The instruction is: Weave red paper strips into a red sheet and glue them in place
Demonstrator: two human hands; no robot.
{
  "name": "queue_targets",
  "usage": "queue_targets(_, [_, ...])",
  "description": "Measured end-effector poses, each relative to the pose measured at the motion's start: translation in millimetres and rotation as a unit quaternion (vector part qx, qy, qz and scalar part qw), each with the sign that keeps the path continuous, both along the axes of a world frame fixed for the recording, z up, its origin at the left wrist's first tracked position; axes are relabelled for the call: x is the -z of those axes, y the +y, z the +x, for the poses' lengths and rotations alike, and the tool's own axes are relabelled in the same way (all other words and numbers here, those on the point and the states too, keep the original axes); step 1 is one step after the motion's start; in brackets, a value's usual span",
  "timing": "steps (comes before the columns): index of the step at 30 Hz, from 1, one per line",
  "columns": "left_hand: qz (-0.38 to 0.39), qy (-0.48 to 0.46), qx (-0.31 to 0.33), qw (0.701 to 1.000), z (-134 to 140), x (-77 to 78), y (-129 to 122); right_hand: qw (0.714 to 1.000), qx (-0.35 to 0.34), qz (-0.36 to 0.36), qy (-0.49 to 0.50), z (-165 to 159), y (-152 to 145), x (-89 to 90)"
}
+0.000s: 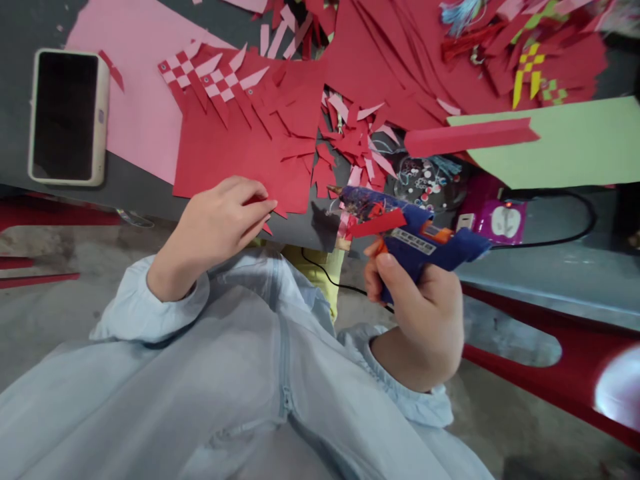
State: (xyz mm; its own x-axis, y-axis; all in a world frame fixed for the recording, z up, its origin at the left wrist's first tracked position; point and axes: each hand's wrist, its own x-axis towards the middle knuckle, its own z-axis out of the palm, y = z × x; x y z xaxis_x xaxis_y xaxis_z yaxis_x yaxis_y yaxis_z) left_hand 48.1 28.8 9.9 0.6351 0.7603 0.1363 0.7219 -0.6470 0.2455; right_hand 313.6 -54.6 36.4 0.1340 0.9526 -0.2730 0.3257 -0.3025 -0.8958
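Observation:
My right hand (417, 303) grips a blue hot glue gun (425, 247) by its handle, its nozzle aimed left over the table edge. A strip of red paper (379, 223) lies against the gun's side. My left hand (225, 217) is closed in a pinch at the table's front edge, with red paper tips (267, 228) poking out under the fingers; the rest of that piece is hidden. Beneath and beyond this hand lies a large red paper sheet (215, 153). Two woven pink-and-red paper fish (220, 81) rest on its far part.
A phone (65, 117) lies at left by pink paper (143, 100). Red and pink scraps (353, 137) cover the middle, beside a dish of small beads (425, 183). Green paper (570, 143) and a purple power box (500, 217) are at right. Red stools (540, 333) flank me.

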Motion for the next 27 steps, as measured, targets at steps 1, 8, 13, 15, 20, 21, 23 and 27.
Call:
queue_targets(1, [0.002, 0.002, 0.005, 1.000, -1.3, 0.6, -0.6, 1.000, -0.004, -0.002, 0.000, 0.1, -0.1, 0.6])
queue_targets(8, [0.011, 0.012, 0.030, 0.999, -6.4, 2.6, -2.6, 1.000, -0.021, -0.017, -0.007, -3.2, 2.1, 1.6])
queue_targets(13, [0.015, 0.010, 0.028, 0.999, -5.7, 3.7, -3.3, 0.999, -0.024, -0.019, -0.007, -2.1, 2.1, 2.0])
queue_targets(15, [0.012, 0.012, 0.027, 0.999, -5.2, 4.0, -3.3, 0.999, -0.028, -0.022, -0.008, -1.4, 2.1, 2.7])
queue_targets(20, [0.014, 0.021, 0.030, 0.999, -4.2, 3.4, -3.4, 0.999, -0.032, -0.025, 0.003, -2.5, 3.3, 3.9])
queue_targets(21, [0.016, 0.023, 0.030, 0.999, -4.0, 3.0, -3.5, 0.999, -0.031, -0.026, 0.005, -3.2, 3.7, 3.9])
queue_targets(23, [0.019, 0.028, 0.030, 0.999, -3.5, 2.2, -3.8, 0.999, -0.030, -0.025, 0.007, -4.5, 4.6, 3.6])
queue_targets(27, [0.028, 0.052, 0.027, 0.998, -2.1, 0.5, -4.9, 0.999, -0.029, -0.023, 0.011, -5.0, 4.8, 2.6])
